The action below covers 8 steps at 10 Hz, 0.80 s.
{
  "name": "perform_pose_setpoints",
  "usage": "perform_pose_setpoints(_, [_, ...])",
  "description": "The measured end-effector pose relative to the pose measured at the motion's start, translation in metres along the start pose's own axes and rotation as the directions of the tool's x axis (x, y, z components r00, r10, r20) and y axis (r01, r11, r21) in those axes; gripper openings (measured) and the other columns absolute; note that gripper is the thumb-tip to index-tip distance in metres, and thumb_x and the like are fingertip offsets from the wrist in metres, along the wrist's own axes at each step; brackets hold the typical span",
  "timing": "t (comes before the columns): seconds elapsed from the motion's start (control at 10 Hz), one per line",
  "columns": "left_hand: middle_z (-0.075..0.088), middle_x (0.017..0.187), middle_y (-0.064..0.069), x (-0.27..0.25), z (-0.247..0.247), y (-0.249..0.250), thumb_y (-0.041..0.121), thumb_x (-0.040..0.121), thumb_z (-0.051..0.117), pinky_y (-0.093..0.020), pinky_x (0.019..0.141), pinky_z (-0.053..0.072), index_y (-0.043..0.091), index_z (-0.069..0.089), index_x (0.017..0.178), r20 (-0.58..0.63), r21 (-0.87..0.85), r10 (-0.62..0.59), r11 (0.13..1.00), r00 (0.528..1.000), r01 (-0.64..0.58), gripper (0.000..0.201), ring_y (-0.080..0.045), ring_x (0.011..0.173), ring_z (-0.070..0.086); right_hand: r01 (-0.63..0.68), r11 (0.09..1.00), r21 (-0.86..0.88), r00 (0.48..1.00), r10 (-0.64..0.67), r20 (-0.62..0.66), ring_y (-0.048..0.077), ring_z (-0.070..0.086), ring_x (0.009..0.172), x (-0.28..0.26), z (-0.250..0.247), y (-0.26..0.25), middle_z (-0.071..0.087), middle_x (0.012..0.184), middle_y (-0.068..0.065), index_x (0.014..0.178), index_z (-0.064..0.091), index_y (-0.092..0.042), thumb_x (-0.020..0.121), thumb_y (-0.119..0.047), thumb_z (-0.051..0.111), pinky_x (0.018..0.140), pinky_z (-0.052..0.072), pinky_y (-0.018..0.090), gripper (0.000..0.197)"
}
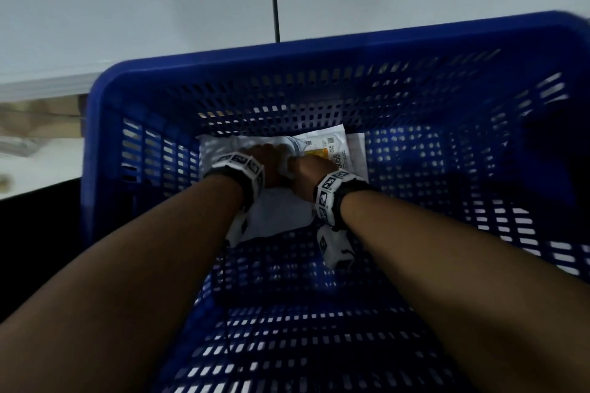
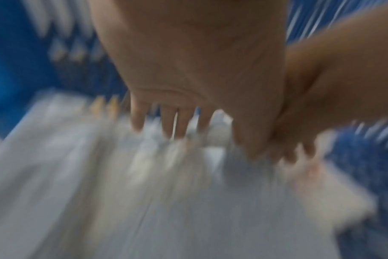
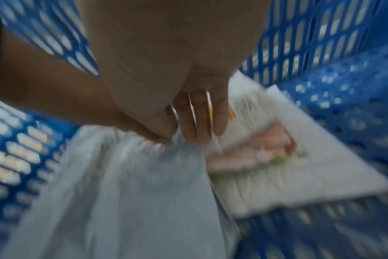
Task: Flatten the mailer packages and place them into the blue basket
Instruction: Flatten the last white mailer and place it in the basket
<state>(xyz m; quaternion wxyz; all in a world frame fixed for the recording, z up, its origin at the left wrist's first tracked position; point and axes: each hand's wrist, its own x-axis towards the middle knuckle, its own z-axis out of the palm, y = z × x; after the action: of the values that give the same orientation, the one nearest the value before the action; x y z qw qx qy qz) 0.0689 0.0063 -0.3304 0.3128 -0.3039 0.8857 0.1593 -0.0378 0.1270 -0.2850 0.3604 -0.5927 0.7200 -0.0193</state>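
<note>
both hands, left hand [image 1: 266, 163] and right hand [image 1: 306, 169], fingers pinching a pale plastic mailer [image 3: 144, 192], lower it into the blue slotted basket [image 1: 319, 41]; a labelled flat white mailer [image 3: 288, 166] already lies at three o'clock; any mailers left are unseen.

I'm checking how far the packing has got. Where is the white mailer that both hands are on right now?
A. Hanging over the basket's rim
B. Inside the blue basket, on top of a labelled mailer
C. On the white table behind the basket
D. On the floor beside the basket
B: the left hand and right hand meet on the white mailer down inside the blue basket, overlapping the labelled mailer.
</note>
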Motion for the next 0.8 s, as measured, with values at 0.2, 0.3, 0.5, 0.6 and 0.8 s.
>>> perform_pose_setpoints(0.2, [0.069, 0.111, -0.019, -0.022, -0.108, 0.057, 0.019, 0.093, 0.058, -0.042, 0.084, 0.054, 0.007, 0.068, 0.107, -0.205, -0.074, 0.007, 0.997, 0.979, -0.023, 0.022, -0.034, 0.102, 0.067, -0.099, 0.995, 0.029, 0.954, 0.103, -0.282, 0.027, 0.052, 0.061, -0.019, -0.079, -0.001, 0.059, 0.072, 0.008, 0.068, 0.057, -0.016, 0.089, -0.015, 0.057, 0.059, 0.036, 0.029, 0.021])
perform_pose_setpoints(0.3, [0.068, 0.108, -0.018, -0.038, -0.154, 0.094, 0.024, 0.099, 0.052, -0.039, 0.081, 0.050, 0.004, 0.066, 0.109, -0.205, 0.000, 0.078, 0.997, 0.976, -0.079, 0.026, -0.033, 0.098, 0.065, -0.061, 0.998, -0.028, 0.808, 0.033, -0.588, 0.028, 0.047, 0.056, -0.047, -0.128, 0.027, 0.052, 0.063, 0.004, 0.069, 0.056, -0.017, 0.083, -0.025, 0.051, 0.057, 0.035, 0.030, 0.017])
perform_pose_setpoints(0.5, [0.067, 0.079, -0.004, -0.050, -0.204, 0.156, 0.027, 0.093, 0.056, -0.035, 0.066, 0.048, 0.014, 0.066, 0.080, -0.484, -0.080, 0.265, 0.935, 0.834, -0.344, 0.022, -0.022, 0.070, 0.060, -0.057, 0.998, 0.004, 0.424, 0.028, -0.905, 0.024, 0.043, 0.048, -0.108, -0.218, 0.095, 0.053, 0.054, 0.001, 0.071, 0.060, -0.014, 0.083, -0.022, 0.052, 0.051, 0.029, 0.026, 0.016])
perform_pose_setpoints(0.6, [0.067, 0.081, 0.007, -0.055, -0.231, 0.192, 0.026, 0.093, 0.058, -0.023, 0.070, 0.044, 0.016, 0.072, 0.088, -0.741, -0.164, 0.235, 0.845, 0.629, -0.509, 0.018, -0.010, 0.072, 0.060, -0.161, 0.983, 0.092, 0.411, 0.151, -0.899, 0.022, 0.056, 0.075, -0.126, -0.261, 0.133, 0.063, 0.081, 0.000, 0.094, 0.063, -0.016, 0.088, -0.022, 0.046, 0.063, 0.044, 0.034, 0.018])
perform_pose_setpoints(0.8, [0.060, 0.125, -0.002, -0.007, -0.265, 0.237, 0.032, 0.090, 0.064, -0.023, 0.094, 0.042, 0.019, 0.060, 0.128, -0.709, -0.267, 0.134, 0.858, 0.692, -0.439, 0.040, -0.016, 0.113, 0.056, -0.078, 0.751, 0.655, 0.375, 0.631, -0.679, 0.027, 0.035, 0.138, -0.123, -0.287, 0.210, 0.026, 0.155, 0.011, 0.154, 0.022, -0.016, 0.088, -0.011, 0.050, 0.108, 0.036, 0.031, 0.072])
